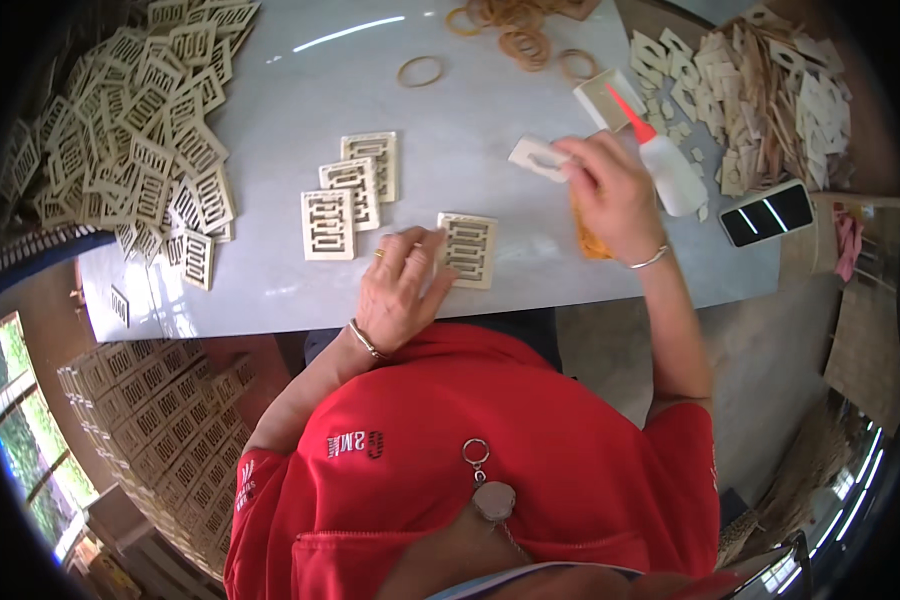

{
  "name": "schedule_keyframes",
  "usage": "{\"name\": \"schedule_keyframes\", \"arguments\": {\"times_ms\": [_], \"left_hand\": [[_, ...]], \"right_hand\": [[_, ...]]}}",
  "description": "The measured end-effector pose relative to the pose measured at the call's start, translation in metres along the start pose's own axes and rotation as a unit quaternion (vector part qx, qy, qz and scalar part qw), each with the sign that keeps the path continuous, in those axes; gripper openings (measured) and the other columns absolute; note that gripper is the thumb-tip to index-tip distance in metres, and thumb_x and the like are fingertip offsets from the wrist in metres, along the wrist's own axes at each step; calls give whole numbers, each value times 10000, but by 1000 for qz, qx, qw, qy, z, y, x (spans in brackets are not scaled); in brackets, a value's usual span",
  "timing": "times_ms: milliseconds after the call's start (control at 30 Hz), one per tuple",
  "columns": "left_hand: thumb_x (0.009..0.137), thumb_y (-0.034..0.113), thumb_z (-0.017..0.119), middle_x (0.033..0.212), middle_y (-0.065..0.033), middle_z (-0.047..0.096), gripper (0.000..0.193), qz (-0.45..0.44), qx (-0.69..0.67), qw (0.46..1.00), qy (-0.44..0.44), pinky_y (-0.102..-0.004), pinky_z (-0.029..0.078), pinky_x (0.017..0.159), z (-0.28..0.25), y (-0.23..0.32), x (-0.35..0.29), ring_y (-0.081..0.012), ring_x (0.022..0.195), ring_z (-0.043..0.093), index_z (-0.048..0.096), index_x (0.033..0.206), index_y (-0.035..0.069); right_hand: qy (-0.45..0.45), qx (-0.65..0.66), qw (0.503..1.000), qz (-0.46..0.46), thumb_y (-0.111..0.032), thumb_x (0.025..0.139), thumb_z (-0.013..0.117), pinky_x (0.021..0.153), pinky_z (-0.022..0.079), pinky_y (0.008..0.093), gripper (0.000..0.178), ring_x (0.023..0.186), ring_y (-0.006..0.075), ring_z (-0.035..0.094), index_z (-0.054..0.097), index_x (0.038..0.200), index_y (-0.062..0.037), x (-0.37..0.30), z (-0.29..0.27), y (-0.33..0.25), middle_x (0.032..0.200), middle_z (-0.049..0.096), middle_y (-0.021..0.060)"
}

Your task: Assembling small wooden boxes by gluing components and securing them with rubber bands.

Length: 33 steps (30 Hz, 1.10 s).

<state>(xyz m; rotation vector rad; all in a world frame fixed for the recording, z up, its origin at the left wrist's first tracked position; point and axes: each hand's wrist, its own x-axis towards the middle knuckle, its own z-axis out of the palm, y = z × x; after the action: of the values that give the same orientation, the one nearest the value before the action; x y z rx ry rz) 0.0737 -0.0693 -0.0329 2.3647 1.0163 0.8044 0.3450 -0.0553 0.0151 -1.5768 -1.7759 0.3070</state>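
Note:
On the grey table in front of me lies a pale slotted wooden panel (469, 252). My left hand (398, 283) is at its left edge, with thumb and fingertips closed against it. My right hand (615, 195) is raised to the right, pinching a thin pale flat piece with a cut-out (539, 158) between thumb and fingers. Left of the panel, a fanned group of slotted panels (328, 226) overlaps in a diagonal row. Just beyond my right hand lies a white glue bottle (673, 176) with a long red nozzle, its tip by a shallow pale tray (596, 103).
A large heap of slotted panels (155, 125) covers the left side. Loose flat pieces (760, 110) are piled at the far right, near a phone (767, 214). Rubber bands (523, 47) lie at the back. Stacked panels (170, 420) stand below the table's left edge.

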Motion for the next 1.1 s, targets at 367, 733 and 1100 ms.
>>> {"name": "schedule_keyframes", "arguments": {"times_ms": [367,733,1100], "left_hand": [[717,93,714,1049,-115,570,309,92,13,995,-36,-379,481,799,7,-4,-19,-272,964,553,624,999,2],[694,80,721,1038,-99,564,308,77,-5,997,-30,-371,473,797,13,-5,-17,-266,962,544,621,976,9],[701,96,694,1012,-85,554,281,79,0,997,-25,-358,482,770,9,-8,-17,-254,958,540,612,960,22]], "right_hand": [[-103,96,989,47,-144,836,653,494,406,313,162,533,225,518,564,790,-16,-37,57,-27,662,540,96],[-156,64,986,-14,-126,823,652,494,413,326,150,546,237,550,563,781,-12,-14,63,-22,660,551,98],[-150,-8,986,-75,-111,821,644,493,425,337,111,562,264,549,572,800,-29,-20,67,-35,673,543,91]]}}
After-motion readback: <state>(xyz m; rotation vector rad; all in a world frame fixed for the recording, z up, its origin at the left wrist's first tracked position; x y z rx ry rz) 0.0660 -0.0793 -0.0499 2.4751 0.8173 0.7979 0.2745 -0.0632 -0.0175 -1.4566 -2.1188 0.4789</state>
